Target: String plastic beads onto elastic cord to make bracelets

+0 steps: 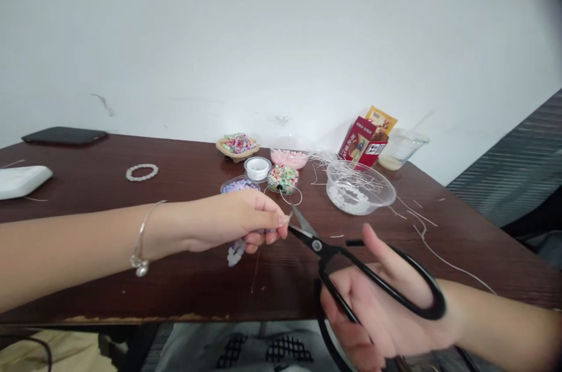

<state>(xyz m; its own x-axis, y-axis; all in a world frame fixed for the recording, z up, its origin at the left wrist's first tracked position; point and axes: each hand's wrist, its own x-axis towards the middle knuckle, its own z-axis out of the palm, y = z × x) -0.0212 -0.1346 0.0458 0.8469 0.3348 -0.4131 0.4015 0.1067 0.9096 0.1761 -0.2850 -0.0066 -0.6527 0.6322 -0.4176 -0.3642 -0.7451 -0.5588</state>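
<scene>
While left hand (228, 220) pinches thin elastic cord end with purple beaded strand (236, 252) dangling below, fingers pressed together, frame centre. Right hand (381, 307), lower right, fingers through loops of black-handled steel scissors (351, 267), blades parted at cord, not yet closed. Strand strung; trimming undone. Finished white bead bracelet (141, 172) on dark wooden counter (88, 196), upper left.

Home craft desk: bead tubs (283, 178)

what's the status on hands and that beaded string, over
Left hand pinching beaded string, beads dangling below. Right hand holds black scissors, blades open at the pinch. Loose thread scraps and bead bowls behind, clear of the cut.
</scene>
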